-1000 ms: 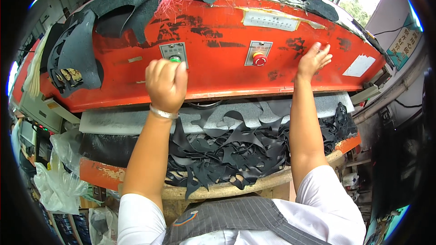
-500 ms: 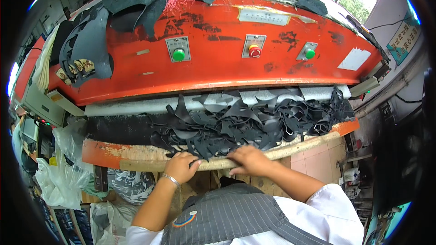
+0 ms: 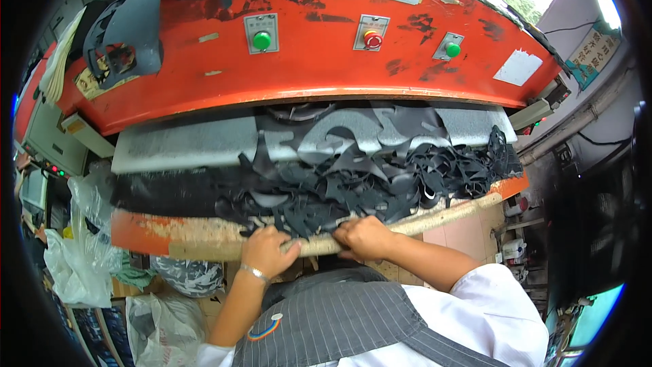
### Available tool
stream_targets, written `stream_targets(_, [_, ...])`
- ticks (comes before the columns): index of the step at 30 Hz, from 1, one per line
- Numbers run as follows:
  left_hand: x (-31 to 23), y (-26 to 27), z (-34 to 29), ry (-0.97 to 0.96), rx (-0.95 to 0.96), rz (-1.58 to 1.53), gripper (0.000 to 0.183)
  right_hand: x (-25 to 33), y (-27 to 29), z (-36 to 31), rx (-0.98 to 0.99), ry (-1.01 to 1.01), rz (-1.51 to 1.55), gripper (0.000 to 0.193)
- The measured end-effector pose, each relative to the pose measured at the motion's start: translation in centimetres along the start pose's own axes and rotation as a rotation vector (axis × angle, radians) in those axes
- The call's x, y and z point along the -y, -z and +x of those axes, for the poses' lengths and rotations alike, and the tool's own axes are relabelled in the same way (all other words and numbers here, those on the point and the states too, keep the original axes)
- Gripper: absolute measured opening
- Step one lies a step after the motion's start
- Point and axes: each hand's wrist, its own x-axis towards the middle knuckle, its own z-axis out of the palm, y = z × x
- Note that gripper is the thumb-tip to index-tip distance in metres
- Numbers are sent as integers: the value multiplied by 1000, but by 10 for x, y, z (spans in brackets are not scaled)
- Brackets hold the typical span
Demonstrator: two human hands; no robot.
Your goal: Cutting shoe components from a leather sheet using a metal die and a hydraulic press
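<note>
Both my hands grip the pale, worn front edge of a low work table. My left hand has its fingers curled over the top, its thumb pointing right along the edge. A short way to the right, my right hand is wrapped over the same edge, its fingertips near the scraps. Just beyond my hands lies a tangled heap of black leather-like offcuts. Behind it a white board lies partly under a red machine beam, with dark cut sheet on it.
The beam carries two green buttons and a red knob. Dark sheets hang over its left end. A grey control box stands at the left, with clear plastic bags below it. Pipes run along the right wall.
The table and white board have slid out toward me from under the red beam, so more board and cut sheet shows. My hands keep their hold on the edge. The view has shifted slightly.
</note>
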Motion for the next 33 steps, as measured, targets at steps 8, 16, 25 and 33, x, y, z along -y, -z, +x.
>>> stream_targets(8, [20,66,159,-139,-96,-153,16,-125,130,214,-299,403,-266,30])
stream_targets(16, [98,-34,258,-231,-262,-46,36,-192,98,398,76,909,-471,15])
stream_targets(25, [116,-41,256,-227,-319,-54,38,-200,232,340,-385,836,-585,11])
stream_targets(33, [119,-36,269,-230,-356,-198,31,-311,163,240,-588,-293,11,19])
